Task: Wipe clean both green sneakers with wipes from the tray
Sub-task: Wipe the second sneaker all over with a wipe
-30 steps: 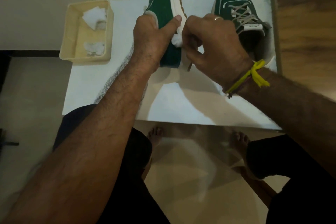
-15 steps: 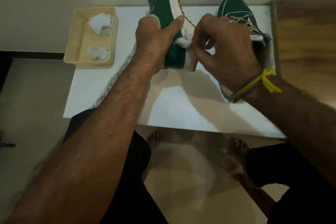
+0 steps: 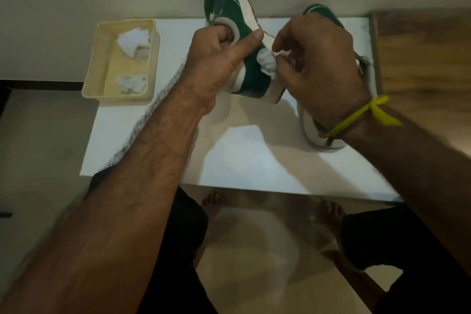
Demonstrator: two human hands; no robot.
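Nearest the camera, the person's dark shorts and bare feet show below the front edge of the white table [image 3: 254, 160].

Above the table, the left hand [image 3: 216, 64] grips the first green sneaker [image 3: 252, 76], fingers hooked into the collar and thumb laid along the outer side. The shoe is held tilted on its side, heel toward the person and toe pointing away, sole facing right.

The right hand [image 3: 321, 66] pinches a bunched white wipe [image 3: 267, 62] between thumb and fingers and presses it against the green side panel, just above the white midsole.

For a good result, the left hand should hold the shoe rigid while the wipe travels in short overlapping strokes along the panel and the midsole seam. The wad is best refolded when one face is soiled.

The second green sneaker [image 3: 311, 130] stands on the table under the right wrist, mostly hidden; it is judged to be the next item.

At the far left corner, the cream tray [image 3: 94, 79] holds two more crumpled wipes [image 3: 132, 42].
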